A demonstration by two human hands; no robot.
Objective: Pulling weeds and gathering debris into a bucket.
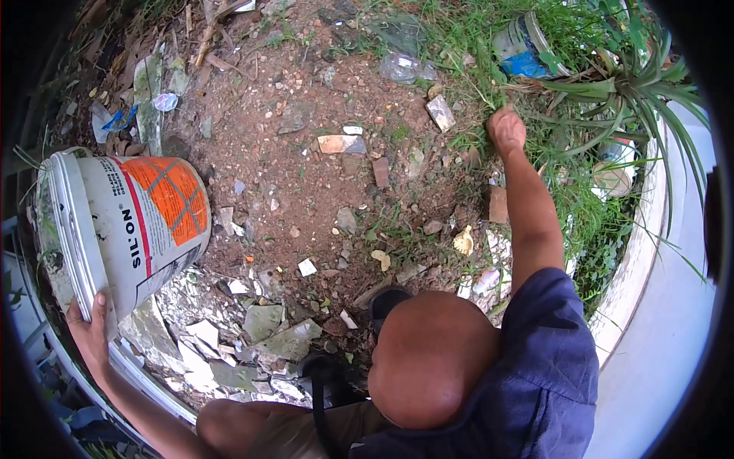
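At the left a white plastic bucket (157, 222) with an orange label lies tipped on its side on the ground. My left hand (90, 333) grips its rim at the near end, the thumb lying over the edge. Out to the far right reaches my right arm. There my right hand (507, 131) is closed low down at the edge of the weeds, around a tuft of grass (488, 96). Its fingertips are partly hidden among the blades. A spiky long-leaved plant (634, 88) grows just right of that hand.
Broken tile pieces (284, 336) and stones litter the bare soil (283, 183). A clear plastic container (404, 67) lies at the far side. Behind the weeds rests another bucket (527, 50), white and blue. A pale curved wall edge (634, 252) borders the right side.
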